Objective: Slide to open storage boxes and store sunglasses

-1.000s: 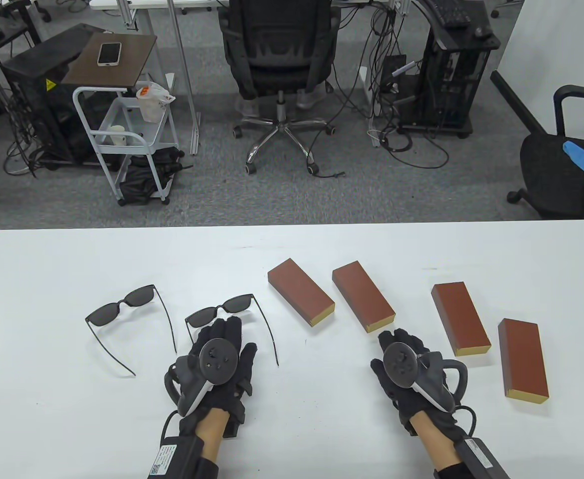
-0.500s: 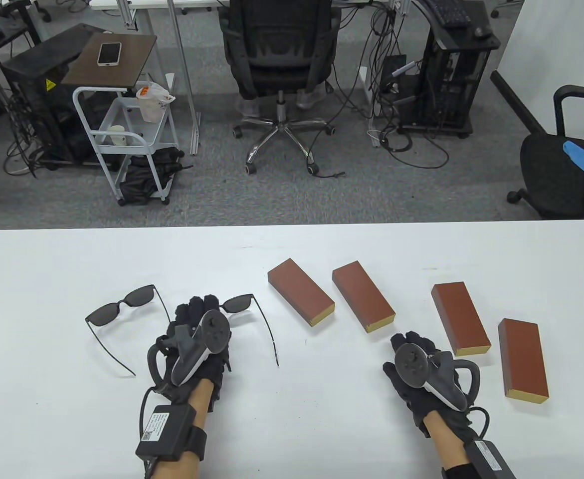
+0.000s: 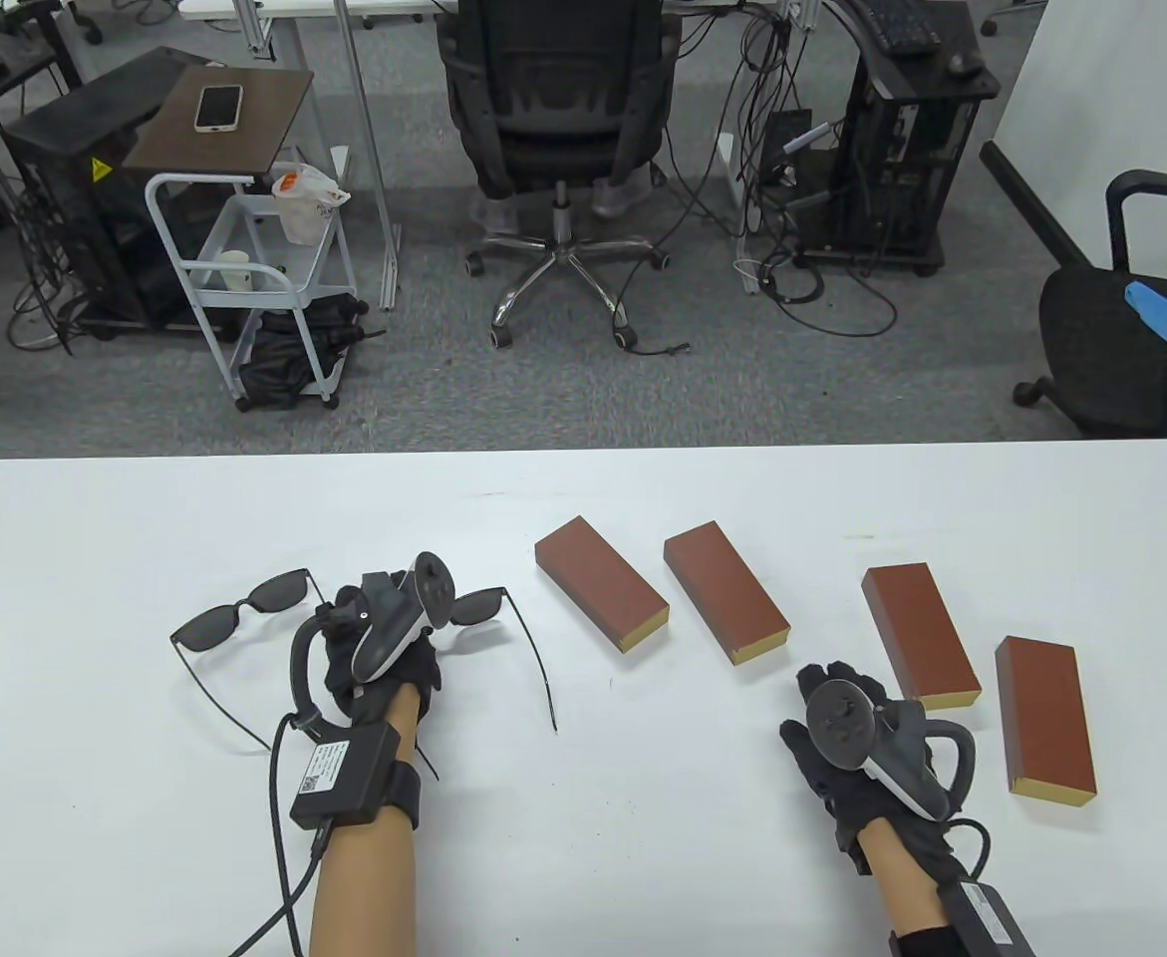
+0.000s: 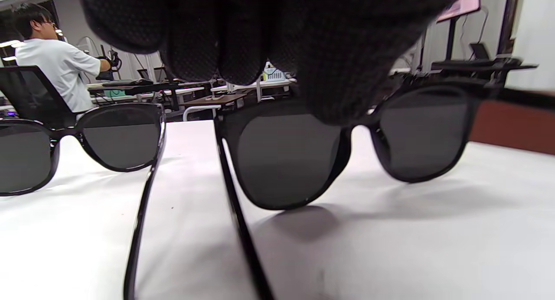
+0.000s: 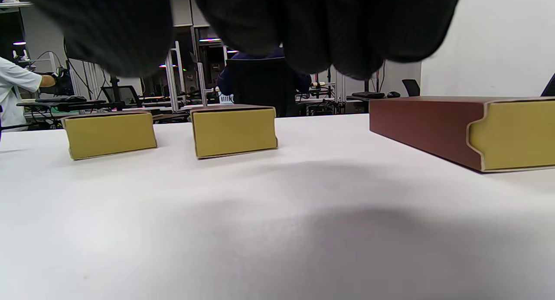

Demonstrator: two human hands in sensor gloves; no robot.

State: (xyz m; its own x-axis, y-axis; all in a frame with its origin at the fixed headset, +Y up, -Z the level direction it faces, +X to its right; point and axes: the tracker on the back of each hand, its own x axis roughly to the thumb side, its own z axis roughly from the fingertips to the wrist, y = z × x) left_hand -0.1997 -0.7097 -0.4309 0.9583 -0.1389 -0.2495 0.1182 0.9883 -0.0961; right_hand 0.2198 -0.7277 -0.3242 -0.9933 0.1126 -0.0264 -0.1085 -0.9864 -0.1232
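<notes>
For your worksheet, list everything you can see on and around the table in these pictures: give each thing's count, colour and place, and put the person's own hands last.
sunglasses: 2 pairs, black, left part of the table, arms unfolded; the right-hand pair sits under the left hand.
storage boxes: 4, reddish-brown sleeves with yellow ends, in a row on the right half, all closed.
table: 1, white.
office chair: 1, black, on the floor beyond the table.
cart: 1, white, far left, with a phone on its brown top.
left hand: black glove, fingers down at the bridge of the right-hand pair; a grip is not clear.
right hand: black glove, on the table near the third box, holding nothing.
</notes>
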